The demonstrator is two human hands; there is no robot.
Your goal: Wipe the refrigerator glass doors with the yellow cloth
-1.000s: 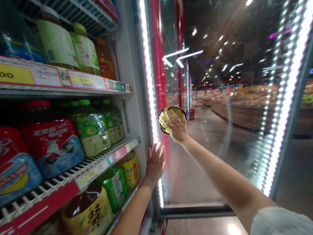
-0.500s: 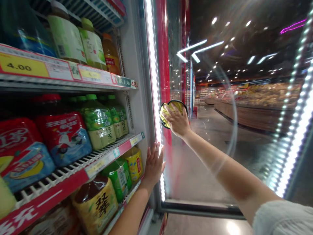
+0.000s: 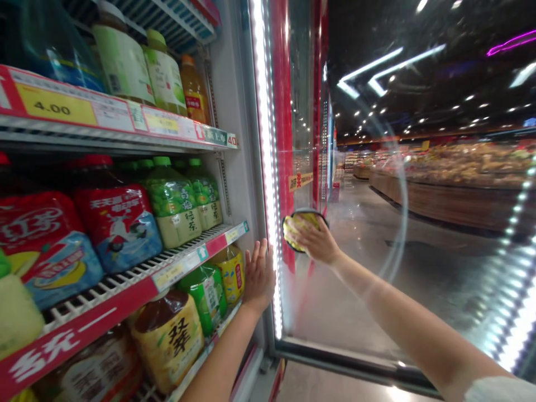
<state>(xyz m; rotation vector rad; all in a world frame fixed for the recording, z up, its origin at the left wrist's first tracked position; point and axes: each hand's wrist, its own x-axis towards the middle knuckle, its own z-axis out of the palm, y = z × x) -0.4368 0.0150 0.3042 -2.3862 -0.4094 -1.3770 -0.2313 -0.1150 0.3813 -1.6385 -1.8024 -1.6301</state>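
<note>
My right hand presses a yellow cloth with a dark edge flat against the glass door, close to its lit hinge side. The fingers lie over the cloth and hide part of it. My left hand, fingers raised and palm forward, rests at the cooler's inner side frame, beside the bright LED strip. Nothing shows in that hand. A yellow drink pack stands just left of it on the lower shelf.
Shelves on the left hold green tea bottles, red drink packs and a brown-filled bottle. Price rails run along the shelf fronts. A long wooden produce stand shows through the glass.
My right hand has slid down the glass with the cloth, uncovering a small sticker strip above it. My left hand stays by the frame, and the view has shifted slightly.
</note>
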